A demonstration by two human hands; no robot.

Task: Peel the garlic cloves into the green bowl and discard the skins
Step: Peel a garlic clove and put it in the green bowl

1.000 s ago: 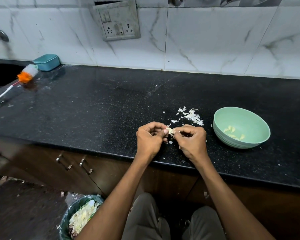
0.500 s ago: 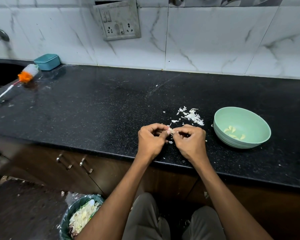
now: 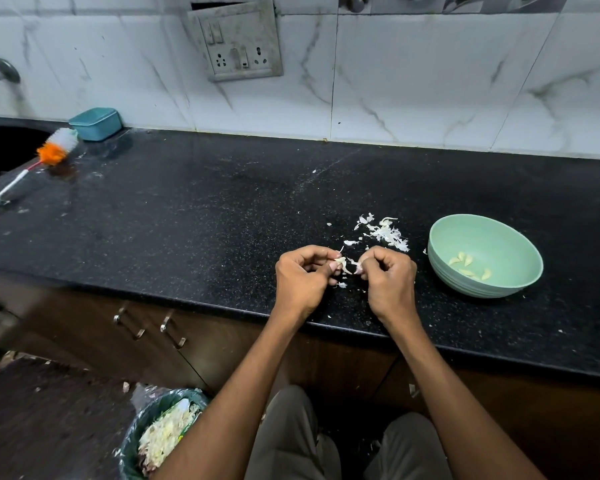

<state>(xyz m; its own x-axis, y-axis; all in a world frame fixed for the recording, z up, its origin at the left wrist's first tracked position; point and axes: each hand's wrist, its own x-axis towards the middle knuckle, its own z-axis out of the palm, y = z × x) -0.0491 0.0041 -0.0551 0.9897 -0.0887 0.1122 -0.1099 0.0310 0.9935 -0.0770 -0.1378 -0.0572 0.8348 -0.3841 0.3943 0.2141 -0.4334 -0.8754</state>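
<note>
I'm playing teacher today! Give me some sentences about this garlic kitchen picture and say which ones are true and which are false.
1. The green bowl has peeled garlic cloves in it. True.
2. The bowl sits to the left of both hands. False: it sits to the right of the right hand.
3. A pile of garlic skins lies on the counter behind the hands. True.
4. The left hand rests flat and holds nothing. False: its fingers are curled, pinching a garlic clove.
5. The bin on the floor is empty. False: it holds scraps.
</note>
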